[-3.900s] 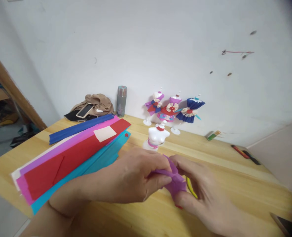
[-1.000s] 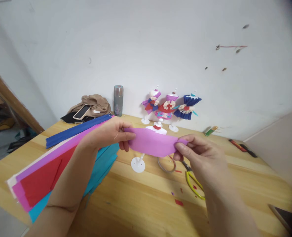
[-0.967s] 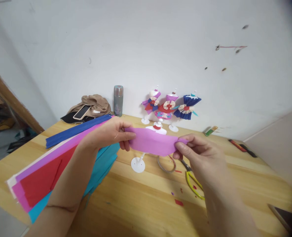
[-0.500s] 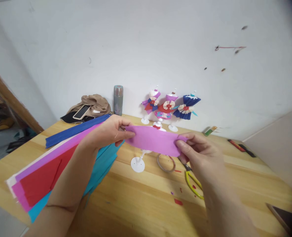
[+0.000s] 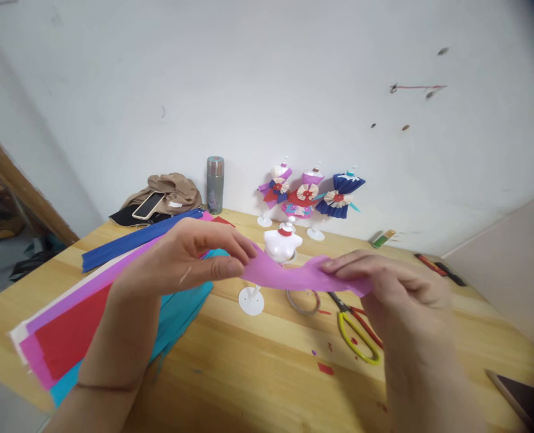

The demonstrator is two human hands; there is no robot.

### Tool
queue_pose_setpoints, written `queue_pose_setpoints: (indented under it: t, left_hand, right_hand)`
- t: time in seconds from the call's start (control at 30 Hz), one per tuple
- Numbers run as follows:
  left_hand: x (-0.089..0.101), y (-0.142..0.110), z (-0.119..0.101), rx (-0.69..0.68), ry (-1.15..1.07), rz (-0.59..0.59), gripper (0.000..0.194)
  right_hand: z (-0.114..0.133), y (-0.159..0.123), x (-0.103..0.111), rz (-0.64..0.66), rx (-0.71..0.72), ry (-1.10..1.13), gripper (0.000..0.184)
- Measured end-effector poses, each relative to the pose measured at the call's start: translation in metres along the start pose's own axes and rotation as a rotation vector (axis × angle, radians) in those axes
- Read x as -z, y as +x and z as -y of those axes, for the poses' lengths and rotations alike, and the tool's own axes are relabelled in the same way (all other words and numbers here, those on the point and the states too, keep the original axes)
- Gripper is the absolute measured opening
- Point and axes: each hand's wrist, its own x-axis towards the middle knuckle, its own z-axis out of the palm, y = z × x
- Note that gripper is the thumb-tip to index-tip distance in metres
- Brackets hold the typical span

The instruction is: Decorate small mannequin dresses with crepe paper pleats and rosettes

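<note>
A strip of purple crepe paper (image 5: 285, 276) is stretched between my two hands above the table, sagging in the middle. My left hand (image 5: 204, 255) pinches its left end between thumb and fingers. At the other end, my right hand (image 5: 375, 279) grips the strip with the thumb beneath or behind it, partly hidden. Just behind the paper stands a small white mannequin bust (image 5: 282, 243) with a red band round its neck; the strip covers its lower part. Scissors with yellow and red handles (image 5: 357, 337) lie near my right hand, beside a ring of wire or tape (image 5: 303, 302).
Coloured paper sheets (image 5: 68, 325) are stacked at the left. Along the wall stand three dressed mini mannequins (image 5: 339, 195) and a thermos (image 5: 215, 185). A phone (image 5: 148, 205) rests by a brown cloth (image 5: 177, 189). Red scraps (image 5: 325, 368) lie in front; a dark device (image 5: 519, 397) is at the right edge.
The strip was flat and taut facing me; now it is tilted and sagging. My right hand has moved right, my left slightly down, uncovering the white bust.
</note>
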Motion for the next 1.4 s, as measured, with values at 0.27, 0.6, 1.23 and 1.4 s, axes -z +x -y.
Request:
queue_pose_setpoints:
  t: [0.27, 0.6, 1.23, 1.4]
  left_hand:
    - [-0.01, 0.007, 0.011, 0.031, 0.02, -0.22, 0.005]
    - [-0.013, 0.014, 0.037, -0.003, 0.109, -0.214, 0.053]
    - [-0.011, 0.028, 0.043, 0.111, 0.184, -0.022, 0.01]
    - [-0.006, 0.024, 0.038, 0.163, 0.087, 0.074, 0.016]
  right_hand:
    - [0.002, 0.0, -0.009, -0.028, 0.034, 0.054, 0.025]
    - [-0.022, 0.003, -0.012, -0.116, -0.077, -0.019, 0.013]
    - [-0.025, 0.0, -0.023, -0.151, -0.15, -0.143, 0.002]
    - [-0.013, -0.004, -0.021, -0.087, -0.151, -0.128, 0.008]
